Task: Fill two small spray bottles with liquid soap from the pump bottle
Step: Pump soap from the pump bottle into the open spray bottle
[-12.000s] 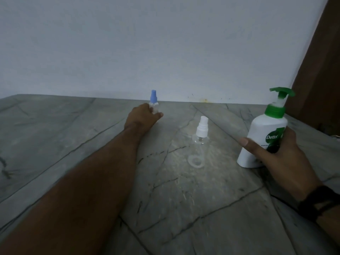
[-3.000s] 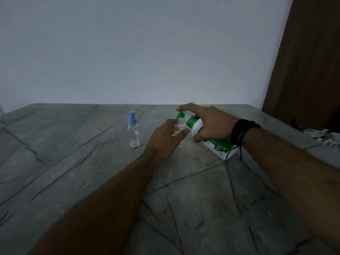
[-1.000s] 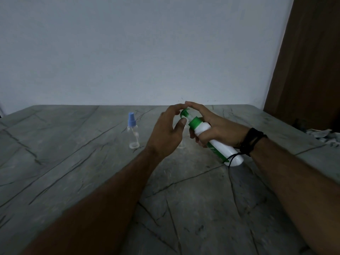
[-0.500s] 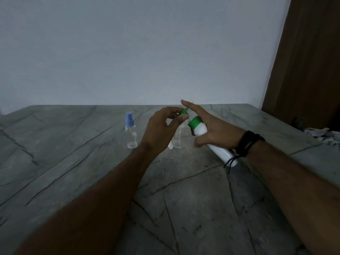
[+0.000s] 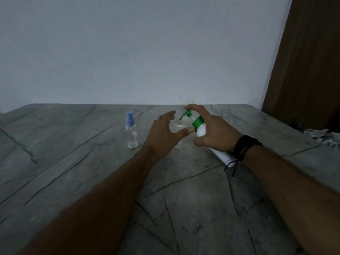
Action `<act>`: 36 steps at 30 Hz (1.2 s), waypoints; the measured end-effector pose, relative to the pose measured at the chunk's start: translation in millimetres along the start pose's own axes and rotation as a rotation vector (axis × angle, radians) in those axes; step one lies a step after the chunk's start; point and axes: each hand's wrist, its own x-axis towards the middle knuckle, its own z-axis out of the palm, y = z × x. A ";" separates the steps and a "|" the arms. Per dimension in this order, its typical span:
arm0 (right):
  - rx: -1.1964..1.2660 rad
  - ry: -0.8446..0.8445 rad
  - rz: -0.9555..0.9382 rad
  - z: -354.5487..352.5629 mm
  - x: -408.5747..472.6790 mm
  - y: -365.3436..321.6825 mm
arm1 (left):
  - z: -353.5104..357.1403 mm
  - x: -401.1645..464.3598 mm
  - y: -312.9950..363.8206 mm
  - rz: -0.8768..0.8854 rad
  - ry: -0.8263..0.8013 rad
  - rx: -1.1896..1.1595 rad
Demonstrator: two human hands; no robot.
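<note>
My right hand (image 5: 213,131) grips the white pump bottle (image 5: 201,130), tilted with its green pump head (image 5: 186,115) pointing down-left; my index finger lies over the pump. The nozzle hovers just above the open neck of a clear uncapped spray bottle (image 5: 178,124) standing on the table. My left hand (image 5: 163,134) is spread in front of that bottle, fingers and thumb apart around it, and I cannot tell if they touch it. A second clear spray bottle with a blue cap (image 5: 131,131) stands upright to the left.
The grey veined stone table (image 5: 73,162) meets a white wall at the back. A brown wooden panel (image 5: 309,61) stands at the right, with crumpled paper (image 5: 323,135) at the table's right edge.
My left hand has let go of the pump nozzle and dropped, opening around the uncapped bottle. The pump bottle stays tilted, its nozzle now over the bottle's neck.
</note>
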 end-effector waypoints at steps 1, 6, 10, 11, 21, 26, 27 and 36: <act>-0.009 0.000 0.003 0.2 0.2 1.6 | 1.4 0.0 -0.7 -0.025 -0.042 -0.010; -0.065 0.019 0.002 2.5 3.0 5.6 | 2.2 -0.4 -3.6 -0.046 -0.088 0.024; -0.100 0.038 0.002 3.5 4.8 8.0 | 1.1 0.3 -3.3 -0.040 -0.097 0.027; -0.109 0.034 0.000 3.9 5.3 8.5 | 1.6 0.5 -3.0 -0.036 -0.100 0.032; -0.261 -0.010 -0.026 12.3 9.8 8.9 | 3.5 1.6 -6.1 -0.033 -0.139 -0.026; -0.163 -0.013 0.018 11.9 9.9 6.0 | 7.0 2.3 -9.7 -0.056 -0.148 -0.036; -0.140 -0.005 0.028 13.0 9.8 4.7 | 7.6 2.9 -10.9 -0.056 -0.150 -0.021; -0.119 0.097 0.029 14.5 6.4 -3.7 | 11.5 6.4 -15.2 -0.054 -0.150 0.017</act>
